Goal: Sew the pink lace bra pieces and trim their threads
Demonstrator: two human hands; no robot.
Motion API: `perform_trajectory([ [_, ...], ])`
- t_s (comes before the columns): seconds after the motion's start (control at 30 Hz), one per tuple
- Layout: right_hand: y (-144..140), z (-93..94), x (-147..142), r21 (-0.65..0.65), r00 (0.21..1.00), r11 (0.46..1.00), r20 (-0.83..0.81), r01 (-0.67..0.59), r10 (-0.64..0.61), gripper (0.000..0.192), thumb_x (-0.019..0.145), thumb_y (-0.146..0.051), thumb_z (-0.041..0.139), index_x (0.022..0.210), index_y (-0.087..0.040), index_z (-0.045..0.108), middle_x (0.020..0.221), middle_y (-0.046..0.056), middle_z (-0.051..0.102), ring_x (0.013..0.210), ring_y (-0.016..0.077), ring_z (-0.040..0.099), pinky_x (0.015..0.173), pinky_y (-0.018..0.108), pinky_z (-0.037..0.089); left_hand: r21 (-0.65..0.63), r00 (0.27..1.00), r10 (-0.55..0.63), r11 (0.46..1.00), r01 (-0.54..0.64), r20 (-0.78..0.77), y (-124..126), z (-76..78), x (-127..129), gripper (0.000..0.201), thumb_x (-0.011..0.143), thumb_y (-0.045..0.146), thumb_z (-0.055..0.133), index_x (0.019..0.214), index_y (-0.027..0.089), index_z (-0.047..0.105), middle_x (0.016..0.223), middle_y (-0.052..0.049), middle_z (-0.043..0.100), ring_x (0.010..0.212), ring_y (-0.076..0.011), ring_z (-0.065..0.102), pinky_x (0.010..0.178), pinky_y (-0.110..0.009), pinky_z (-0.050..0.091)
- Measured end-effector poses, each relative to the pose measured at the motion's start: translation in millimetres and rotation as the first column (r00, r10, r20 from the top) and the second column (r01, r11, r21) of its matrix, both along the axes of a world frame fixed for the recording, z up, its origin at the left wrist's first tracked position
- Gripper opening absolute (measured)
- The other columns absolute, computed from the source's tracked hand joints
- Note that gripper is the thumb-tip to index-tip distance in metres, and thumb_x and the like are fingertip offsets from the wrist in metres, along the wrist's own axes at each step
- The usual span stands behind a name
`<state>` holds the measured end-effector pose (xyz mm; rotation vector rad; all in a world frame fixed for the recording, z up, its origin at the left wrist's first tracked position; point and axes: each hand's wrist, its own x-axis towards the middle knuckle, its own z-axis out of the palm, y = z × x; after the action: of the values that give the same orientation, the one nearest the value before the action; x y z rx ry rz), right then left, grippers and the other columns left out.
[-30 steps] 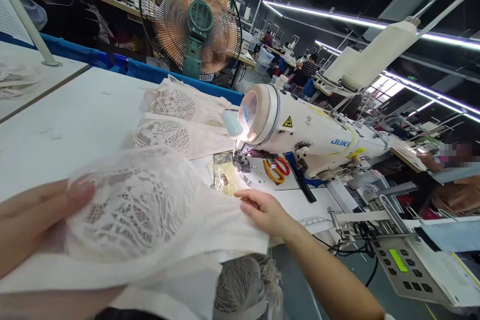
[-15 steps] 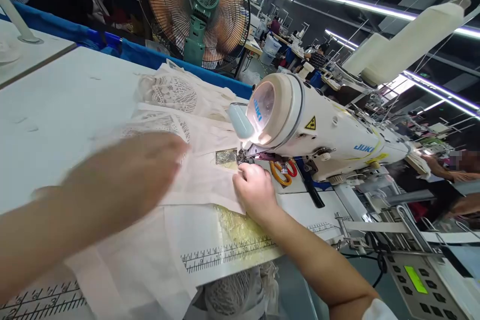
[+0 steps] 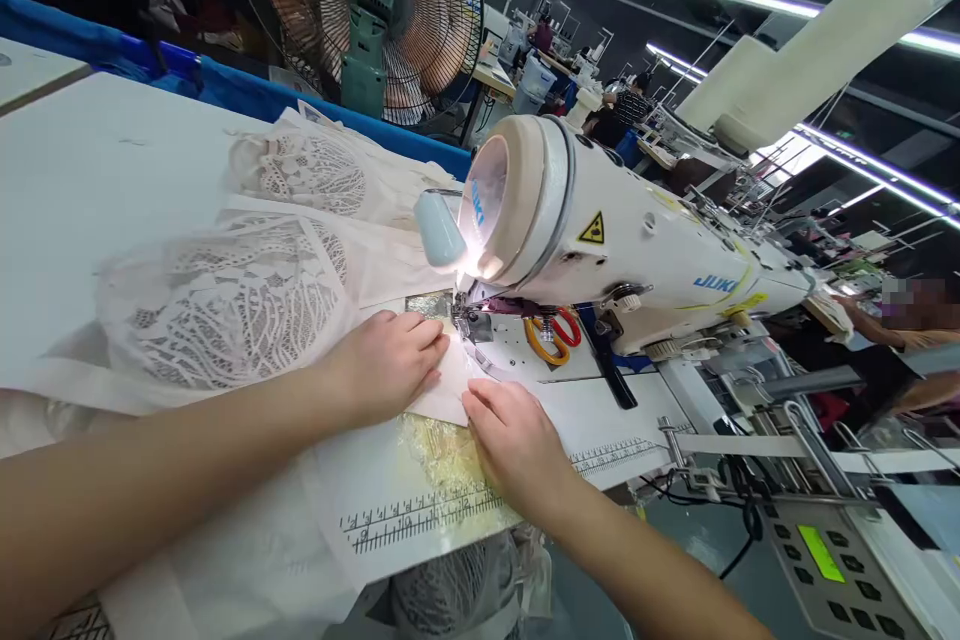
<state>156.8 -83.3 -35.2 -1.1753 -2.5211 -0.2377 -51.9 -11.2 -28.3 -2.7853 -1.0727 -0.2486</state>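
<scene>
White sheer fabric with lace panels (image 3: 247, 300) spreads over the table, its edge running up to the needle and presser foot (image 3: 466, 315) of a white sewing machine (image 3: 540, 200). Just in front of the foot, my left hand (image 3: 382, 365) presses down on the fabric with its fingers bent together. My right hand (image 3: 521, 445) pinches the near edge of the same fabric, slightly to the right. A thin pale strip (image 3: 491, 365) curves beside the foot. The machine's lamp (image 3: 439, 230) lights this spot.
Scissors with orange and red handles (image 3: 547, 345) lie under the machine arm. A printed ruler scale (image 3: 420, 520) runs along the table's front edge. Beyond the table stands a large fan (image 3: 367, 30). A control box (image 3: 825, 560) sits at the lower right. People work in the background.
My left hand has come in from the left, where it was blurred, onto the fabric by the foot. My right hand has drawn back slightly from the foot. The view has shifted a little.
</scene>
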Motion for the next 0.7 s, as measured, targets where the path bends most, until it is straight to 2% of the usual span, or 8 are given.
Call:
perform_trajectory([
  [0.17,-3.7,-2.8,6.5,-0.033,0.995,0.998,-0.085,-0.046,0.043,0.030,0.088,-0.010,0.042,0.113,-0.007,0.058,0.112,0.017,0.060,0.101,0.0257,0.053,0.086,0.039,0.050,0.046,0.999,0.034,0.998,-0.034,-0.006,9.5,-2.7,8.5,0.035,0.093,0.030,0.041,0.115,0.011,0.062,0.106,-0.014,0.062,0.096,-0.0268,0.055,0.071,-0.037,0.041],
  [0.47,-3.4,1.7,6.8,-0.076,0.995,0.995,-0.081,-0.067,0.061,0.027,0.089,-0.009,0.044,0.111,-0.004,0.058,0.110,0.018,0.061,0.098,0.0260,0.056,0.086,0.041,0.050,-0.047,0.996,0.085,0.995,-0.084,0.016,14.3,3.1,12.0,0.037,0.093,0.031,0.037,0.114,0.013,0.062,0.109,-0.015,0.060,0.097,-0.0281,0.055,0.076,-0.040,0.042],
  [0.7,-6.8,2.5,4.0,-0.033,0.996,0.999,-0.082,-0.043,0.040,0.025,0.092,-0.014,0.042,0.110,-0.006,0.058,0.112,0.016,0.063,0.099,0.0258,0.057,0.084,0.039,0.050,-0.101,0.992,0.125,0.987,-0.125,-0.001,14.0,6.6,14.4,0.040,0.093,0.031,0.036,0.118,0.012,0.060,0.113,-0.017,0.059,0.101,-0.0294,0.055,0.081,-0.043,0.045],
])
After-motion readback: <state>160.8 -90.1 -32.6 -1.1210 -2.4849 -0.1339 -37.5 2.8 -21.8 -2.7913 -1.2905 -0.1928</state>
